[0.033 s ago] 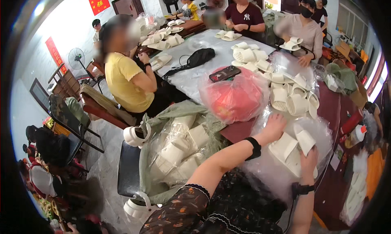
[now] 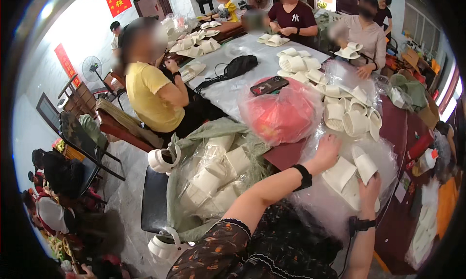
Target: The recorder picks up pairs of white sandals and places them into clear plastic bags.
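A pair of cream slide slippers lies on clear plastic film at the near right of the table. My right hand point(image 2: 370, 194) grips the near end of the right slipper point(image 2: 363, 163), which is tilted against the left slipper point(image 2: 339, 173). Just beyond the left slipper, my left hand point(image 2: 328, 153) has its fingers bent down onto the plastic film point(image 2: 310, 196). Its fingertips are hidden, so what it pinches does not show. Several more cream slippers point(image 2: 357, 123) are heaped right beyond my hands.
A red bundle in clear plastic point(image 2: 281, 116) carries a black phone point(image 2: 269, 86). Left of my arm, a green sack point(image 2: 174, 196) holds bagged slippers. A black bag point(image 2: 238, 65) lies farther off. Several people sit around the table, one in a yellow shirt point(image 2: 150, 97).
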`<action>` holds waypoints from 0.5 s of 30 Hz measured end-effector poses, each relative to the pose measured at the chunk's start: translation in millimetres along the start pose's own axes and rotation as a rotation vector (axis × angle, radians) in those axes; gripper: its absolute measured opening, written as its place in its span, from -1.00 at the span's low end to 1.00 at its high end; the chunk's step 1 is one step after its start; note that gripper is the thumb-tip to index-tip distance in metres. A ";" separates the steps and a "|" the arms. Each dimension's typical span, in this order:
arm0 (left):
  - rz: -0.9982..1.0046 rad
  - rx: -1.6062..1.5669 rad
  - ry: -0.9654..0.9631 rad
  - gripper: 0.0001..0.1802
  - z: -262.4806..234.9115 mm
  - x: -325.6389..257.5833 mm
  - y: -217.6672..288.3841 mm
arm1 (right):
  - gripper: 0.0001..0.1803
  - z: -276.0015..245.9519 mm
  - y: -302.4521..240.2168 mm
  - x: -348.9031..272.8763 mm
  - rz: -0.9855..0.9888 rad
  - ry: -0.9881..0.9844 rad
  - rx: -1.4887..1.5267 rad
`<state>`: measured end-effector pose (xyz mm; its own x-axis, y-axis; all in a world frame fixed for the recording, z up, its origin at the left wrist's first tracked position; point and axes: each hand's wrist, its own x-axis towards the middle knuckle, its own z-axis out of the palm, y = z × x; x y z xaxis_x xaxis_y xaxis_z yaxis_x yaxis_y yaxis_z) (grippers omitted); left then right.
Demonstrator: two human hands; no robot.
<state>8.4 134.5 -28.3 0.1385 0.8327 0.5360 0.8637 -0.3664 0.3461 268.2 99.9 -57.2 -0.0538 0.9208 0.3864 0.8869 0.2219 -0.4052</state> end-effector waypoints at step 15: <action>0.006 -0.166 -0.333 0.17 -14.5 -79.7 10.0 | -0.45 -34.8 -21.4 24.5 -0.296 -0.173 0.155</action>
<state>-1.1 58.4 -56.4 0.3171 0.9096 0.2685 0.7755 -0.4117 0.4787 263.9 106.6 -10.2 -0.3857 0.8473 0.3651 0.7423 0.5200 -0.4226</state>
